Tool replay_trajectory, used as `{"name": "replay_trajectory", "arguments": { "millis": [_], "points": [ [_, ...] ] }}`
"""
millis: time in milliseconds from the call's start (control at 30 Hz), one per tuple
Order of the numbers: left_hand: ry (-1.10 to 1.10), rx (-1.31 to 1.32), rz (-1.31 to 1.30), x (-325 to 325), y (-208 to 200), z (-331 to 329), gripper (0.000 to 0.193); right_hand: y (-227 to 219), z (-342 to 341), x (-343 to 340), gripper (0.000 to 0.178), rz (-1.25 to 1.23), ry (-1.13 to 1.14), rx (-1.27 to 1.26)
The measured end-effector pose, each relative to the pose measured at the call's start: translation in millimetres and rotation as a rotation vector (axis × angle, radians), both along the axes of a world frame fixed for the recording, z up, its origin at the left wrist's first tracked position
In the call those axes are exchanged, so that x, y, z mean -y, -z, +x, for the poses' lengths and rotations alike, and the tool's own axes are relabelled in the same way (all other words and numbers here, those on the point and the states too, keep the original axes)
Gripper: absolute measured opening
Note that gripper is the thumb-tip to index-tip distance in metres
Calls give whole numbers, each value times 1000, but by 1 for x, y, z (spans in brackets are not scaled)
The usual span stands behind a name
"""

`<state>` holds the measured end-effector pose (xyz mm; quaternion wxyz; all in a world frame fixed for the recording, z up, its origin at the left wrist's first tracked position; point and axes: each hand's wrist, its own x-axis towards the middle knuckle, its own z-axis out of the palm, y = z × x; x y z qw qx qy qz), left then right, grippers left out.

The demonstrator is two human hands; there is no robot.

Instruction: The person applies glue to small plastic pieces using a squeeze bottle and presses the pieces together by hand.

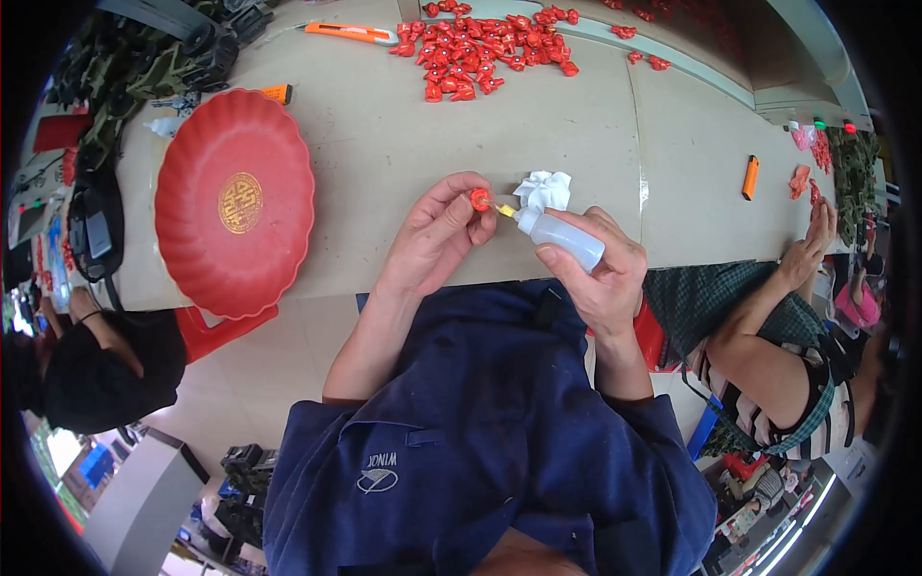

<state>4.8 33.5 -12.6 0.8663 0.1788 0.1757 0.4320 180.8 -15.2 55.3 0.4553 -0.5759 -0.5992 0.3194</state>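
Observation:
Between the thumb and fingers of my left hand [440, 230] is a small red plastic part [479, 199], held above the table near its front edge. My right hand [605, 274] is wrapped round a translucent white squeeze bottle [569, 241], tilted so that its yellow-based nozzle [506, 210] points at the red part. The nozzle's thin tip is at or very close to the part; whether they touch I cannot tell. Just behind the bottle lies a crumpled white tissue [544, 188]. A pile of similar red parts [480, 50] is spread at the back of the table.
A large red scalloped tray [279, 211] stands at the left. An orange cutter [348, 33] lies beside the pile, another orange cutter [750, 178] farther right. A raised metal rail [672, 69] runs along the back. Co-workers sit on both sides, one person's hand [810, 245] at the right.

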Motion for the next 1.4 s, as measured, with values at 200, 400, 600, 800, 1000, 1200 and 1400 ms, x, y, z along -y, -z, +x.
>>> {"name": "replay_trajectory", "arguments": {
  "millis": [200,400,600,800,1000,1200,1400],
  "points": [
    [6,3,1,0,0,0,22,1,0,0,33,1,4,1],
    [13,32,9,0,4,0,22,1,0,1,32,-15,-2,-2],
    [4,29,-4,-1,4,0,23,0,2,2,32,1,-12,22],
    [15,34,-15,-1,3,0,24,1,1,-1,32,-6,-6,-2],
    [20,23,1,-1,2,-1,23,1,1,-2,32,2,8,-12],
    [1,6,-3,0,0,-1,19,1,1,-1,32,10,21,-9],
    [6,20,10,-1,3,-2,17,-2,2,0,32,5,30,30]
  ]
}}
